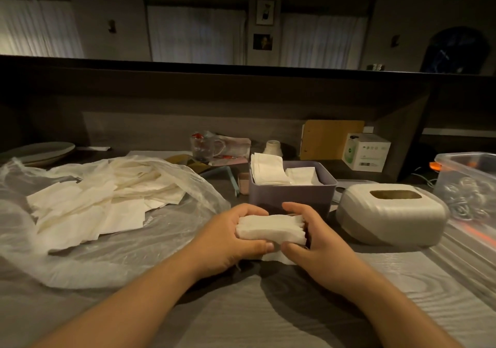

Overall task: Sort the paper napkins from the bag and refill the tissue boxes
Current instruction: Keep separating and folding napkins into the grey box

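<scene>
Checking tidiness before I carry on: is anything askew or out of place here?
Yes: one loose napkin lies on the table under the stack both hands hold. In the purple box, the left napkins stick up above the rim.

Dim, warm light from above casts soft forearm shadows on the table (295, 321); wide-angle edges bow, background murky.

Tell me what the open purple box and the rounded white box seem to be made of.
The open square purple box looks like matte plastic: smooth, even walls without shine. The rounded white tissue box with a slot on top seems glossier plastic, with soft highlights; its fine lines might be a wrapped or ribbed surface.
</scene>
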`<state>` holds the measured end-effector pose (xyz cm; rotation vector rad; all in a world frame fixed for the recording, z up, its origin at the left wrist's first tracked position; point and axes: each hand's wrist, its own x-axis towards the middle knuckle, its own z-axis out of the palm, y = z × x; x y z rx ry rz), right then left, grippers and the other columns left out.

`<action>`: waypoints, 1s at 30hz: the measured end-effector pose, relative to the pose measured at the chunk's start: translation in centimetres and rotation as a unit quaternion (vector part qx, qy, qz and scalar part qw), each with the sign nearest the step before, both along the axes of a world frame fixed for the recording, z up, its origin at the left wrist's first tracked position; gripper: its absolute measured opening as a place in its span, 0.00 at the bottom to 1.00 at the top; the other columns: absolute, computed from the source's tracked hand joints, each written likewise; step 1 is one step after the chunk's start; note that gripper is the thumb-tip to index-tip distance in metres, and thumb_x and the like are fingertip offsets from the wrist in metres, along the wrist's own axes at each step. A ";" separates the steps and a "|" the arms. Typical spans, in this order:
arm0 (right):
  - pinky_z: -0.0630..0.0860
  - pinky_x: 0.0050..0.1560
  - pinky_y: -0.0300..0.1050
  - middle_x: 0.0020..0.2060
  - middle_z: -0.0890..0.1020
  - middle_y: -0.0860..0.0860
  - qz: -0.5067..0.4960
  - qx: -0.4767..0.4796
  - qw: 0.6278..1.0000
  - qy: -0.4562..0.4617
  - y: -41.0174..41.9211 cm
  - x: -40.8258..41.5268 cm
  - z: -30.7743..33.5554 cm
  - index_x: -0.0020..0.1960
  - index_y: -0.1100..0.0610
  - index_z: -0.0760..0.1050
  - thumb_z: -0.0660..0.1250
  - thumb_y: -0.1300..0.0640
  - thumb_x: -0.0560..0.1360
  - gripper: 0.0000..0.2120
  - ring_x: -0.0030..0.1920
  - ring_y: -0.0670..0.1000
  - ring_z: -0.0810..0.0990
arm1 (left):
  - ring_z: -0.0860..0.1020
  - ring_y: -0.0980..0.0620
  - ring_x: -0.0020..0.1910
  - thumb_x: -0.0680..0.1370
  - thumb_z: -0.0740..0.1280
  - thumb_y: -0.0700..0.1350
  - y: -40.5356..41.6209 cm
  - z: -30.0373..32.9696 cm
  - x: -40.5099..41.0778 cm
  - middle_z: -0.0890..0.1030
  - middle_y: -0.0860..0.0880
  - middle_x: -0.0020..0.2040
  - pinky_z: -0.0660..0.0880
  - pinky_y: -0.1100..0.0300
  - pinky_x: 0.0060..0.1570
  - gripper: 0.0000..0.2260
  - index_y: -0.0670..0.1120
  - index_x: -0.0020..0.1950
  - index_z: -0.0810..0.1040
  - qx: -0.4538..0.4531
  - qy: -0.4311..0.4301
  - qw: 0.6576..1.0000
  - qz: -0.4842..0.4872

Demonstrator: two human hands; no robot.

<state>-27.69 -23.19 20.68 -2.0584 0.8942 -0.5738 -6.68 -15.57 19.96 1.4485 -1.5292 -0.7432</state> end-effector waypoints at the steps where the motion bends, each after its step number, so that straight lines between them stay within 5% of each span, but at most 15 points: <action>1: 0.75 0.48 0.26 0.65 0.71 0.38 0.002 -0.003 1.000 0.004 0.0 0.0 0.0 0.76 0.33 0.55 0.72 0.56 0.79 0.36 0.58 0.42 0.76 | 0.82 0.57 0.54 0.71 0.81 0.52 0.0 0.0 0.0 0.82 0.60 0.56 0.82 0.56 0.54 0.23 0.61 0.63 0.78 -0.002 -0.013 1.000 -0.001; 14: 0.81 0.58 0.41 0.55 0.81 0.39 -0.058 -0.018 0.998 0.011 -0.2 0.3 0.6 0.61 0.41 0.72 0.76 0.53 0.74 0.20 0.56 0.42 0.80 | 0.84 0.56 0.47 0.72 0.80 0.50 0.1 0.5 0.1 0.86 0.56 0.48 0.79 0.62 0.45 0.14 0.56 0.55 0.83 0.020 -0.014 0.999 0.022; 19: 0.84 0.55 0.48 0.53 0.85 0.46 -0.058 0.104 0.980 -0.160 0.4 0.0 1.3 0.60 0.46 0.77 0.77 0.55 0.71 0.19 0.53 0.48 0.85 | 0.85 0.52 0.45 0.73 0.79 0.48 0.7 1.9 -0.5 0.86 0.53 0.48 0.81 0.60 0.40 0.12 0.52 0.55 0.83 0.026 0.034 0.999 0.022; 23: 0.84 0.51 0.56 0.51 0.86 0.55 -0.033 0.269 0.892 -0.361 0.6 0.1 2.2 0.60 0.54 0.78 0.75 0.57 0.66 0.23 0.53 0.57 0.86 | 0.85 0.52 0.49 0.72 0.78 0.49 0.4 4.3 -2.0 0.86 0.52 0.49 0.83 0.56 0.46 0.14 0.49 0.55 0.82 0.012 0.075 0.997 0.013; 27: 0.84 0.51 0.59 0.50 0.86 0.54 -0.042 0.248 0.869 -0.427 -0.6 0.5 4.6 0.60 0.52 0.79 0.73 0.55 0.69 0.19 0.53 0.58 0.86 | 0.86 0.49 0.49 0.74 0.77 0.48 -0.9 7.0 -3.2 0.87 0.48 0.50 0.82 0.57 0.45 0.14 0.47 0.57 0.82 0.026 0.131 0.991 0.004; 30: 0.82 0.58 0.62 0.50 0.85 0.51 -0.072 0.165 0.905 -0.386 -2.2 1.2 7.1 0.58 0.50 0.80 0.72 0.50 0.69 0.18 0.56 0.57 0.84 | 0.86 0.52 0.47 0.75 0.76 0.45 -2.6 9.0 -3.6 0.87 0.50 0.48 0.82 0.59 0.45 0.10 0.48 0.55 0.83 0.037 0.111 0.993 0.025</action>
